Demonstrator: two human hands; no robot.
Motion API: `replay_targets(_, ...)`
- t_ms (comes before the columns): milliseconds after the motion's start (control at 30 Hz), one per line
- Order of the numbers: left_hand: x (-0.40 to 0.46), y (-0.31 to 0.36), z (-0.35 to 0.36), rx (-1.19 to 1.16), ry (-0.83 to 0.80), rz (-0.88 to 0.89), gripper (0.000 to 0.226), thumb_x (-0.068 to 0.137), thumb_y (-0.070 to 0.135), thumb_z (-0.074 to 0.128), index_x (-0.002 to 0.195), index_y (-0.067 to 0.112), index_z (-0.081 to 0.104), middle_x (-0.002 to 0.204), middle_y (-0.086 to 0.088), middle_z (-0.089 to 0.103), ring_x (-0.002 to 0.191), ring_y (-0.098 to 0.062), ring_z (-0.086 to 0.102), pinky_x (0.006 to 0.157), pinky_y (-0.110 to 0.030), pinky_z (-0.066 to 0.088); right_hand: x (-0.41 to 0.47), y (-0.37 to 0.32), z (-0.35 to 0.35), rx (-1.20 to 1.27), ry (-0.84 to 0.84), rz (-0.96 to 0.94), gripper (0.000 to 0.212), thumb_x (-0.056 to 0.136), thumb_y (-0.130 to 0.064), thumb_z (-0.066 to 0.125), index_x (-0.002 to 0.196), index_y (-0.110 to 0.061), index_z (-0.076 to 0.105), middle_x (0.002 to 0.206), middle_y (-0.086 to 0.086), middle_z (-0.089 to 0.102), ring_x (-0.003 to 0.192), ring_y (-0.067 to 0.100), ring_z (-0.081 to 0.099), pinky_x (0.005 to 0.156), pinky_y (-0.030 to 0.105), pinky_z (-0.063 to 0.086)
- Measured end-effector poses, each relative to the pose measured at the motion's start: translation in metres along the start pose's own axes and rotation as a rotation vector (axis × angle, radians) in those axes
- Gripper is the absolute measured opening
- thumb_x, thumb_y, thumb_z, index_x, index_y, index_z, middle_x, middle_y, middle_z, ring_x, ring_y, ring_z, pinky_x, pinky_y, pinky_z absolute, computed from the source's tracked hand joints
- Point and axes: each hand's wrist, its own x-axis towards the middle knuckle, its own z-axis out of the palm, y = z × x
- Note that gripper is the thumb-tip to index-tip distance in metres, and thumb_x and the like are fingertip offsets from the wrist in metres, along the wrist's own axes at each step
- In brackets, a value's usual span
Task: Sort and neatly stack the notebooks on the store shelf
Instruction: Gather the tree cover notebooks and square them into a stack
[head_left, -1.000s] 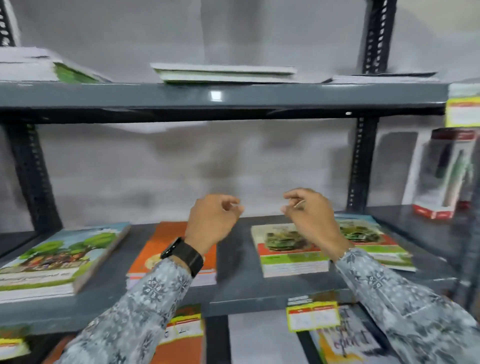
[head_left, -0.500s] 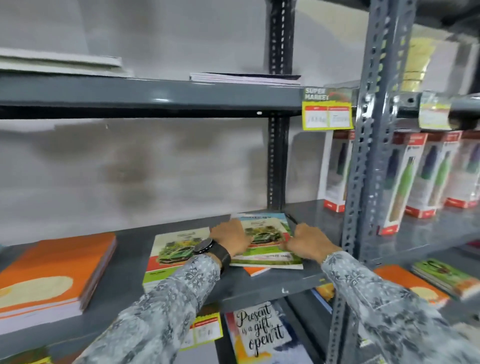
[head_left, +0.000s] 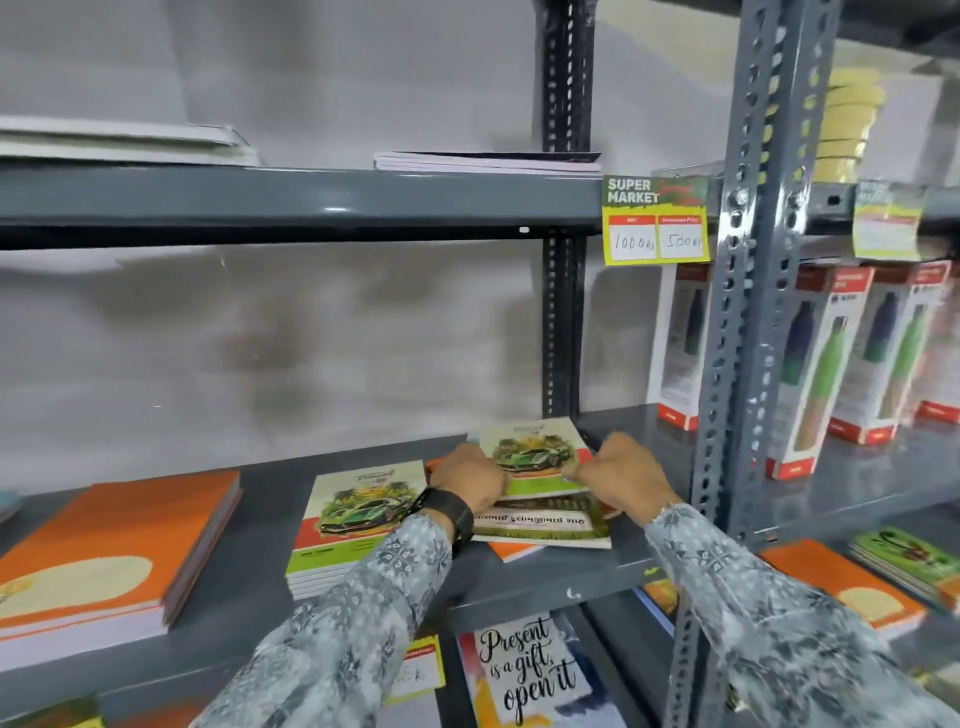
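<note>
On the grey middle shelf (head_left: 545, 587), my left hand (head_left: 470, 480) and my right hand (head_left: 618, 475) grip the two sides of a green car-cover notebook (head_left: 532, 454). Its front edge is raised off a mixed pile. Under it lies a notebook with a line of script on its cover (head_left: 545, 522), and an orange one (head_left: 511, 552) pokes out below. To the left stands a neat stack of the same car-cover notebooks (head_left: 353, 519). Further left sits a thick orange notebook stack (head_left: 109, 545).
A perforated steel upright (head_left: 748, 312) stands just right of my right hand. Boxed bottles (head_left: 831, 364) fill the neighbouring bay. Thin notebooks (head_left: 488, 161) lie on the upper shelf, with a price tag (head_left: 655, 221) on its edge. More notebooks (head_left: 524, 670) lie below.
The view swung right along the shelf. Both hands dropped from mid-air onto the right-hand pile and took hold of the top car-cover notebook, whose front edge now lifts.
</note>
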Motion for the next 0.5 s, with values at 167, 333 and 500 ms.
replay_targets(167, -0.024, -0.042, -0.056, -0.225, 0.197, 0.005, 0.027, 0.085, 0.034, 0.073, 0.089, 0.007, 0.076, 0.085, -0.011, 0.078, 0.078, -0.028, 0.072, 0.072, -0.037, 0.057, -0.015, -0.044, 0.021, 0.158, 0.023, -0.168, 0.05, 0.076, -0.048, 0.082, 0.053, -0.018, 0.05, 0.049, -0.006, 0.054, 0.05, 0.016, 0.055, 0.055, 0.031, 0.042)
replay_targets(333, -0.05, -0.102, -0.102, -0.246, 0.278, -0.061, 0.018, 0.085, 0.034, 0.077, 0.077, 0.018, 0.074, 0.085, 0.0, 0.08, 0.086, -0.02, 0.075, 0.091, -0.038, 0.059, -0.038, -0.085, 0.074, 0.207, -0.112, -0.278, 0.062, 0.078, -0.045, 0.084, 0.046, -0.023, 0.036, 0.033, -0.01, 0.031, 0.032, 0.01, 0.032, 0.054, 0.029, 0.037)
replay_targets(500, -0.071, -0.141, -0.11, -0.184, 0.261, -0.114, 0.014, 0.09, 0.028, 0.074, 0.086, 0.016, 0.079, 0.087, 0.001, 0.078, 0.087, -0.018, 0.071, 0.083, -0.03, 0.051, -0.059, -0.092, 0.118, 0.078, -0.165, -0.314, 0.053, 0.079, -0.051, 0.081, 0.056, -0.021, 0.045, 0.048, -0.006, 0.045, 0.042, 0.012, 0.044, 0.048, 0.028, 0.033)
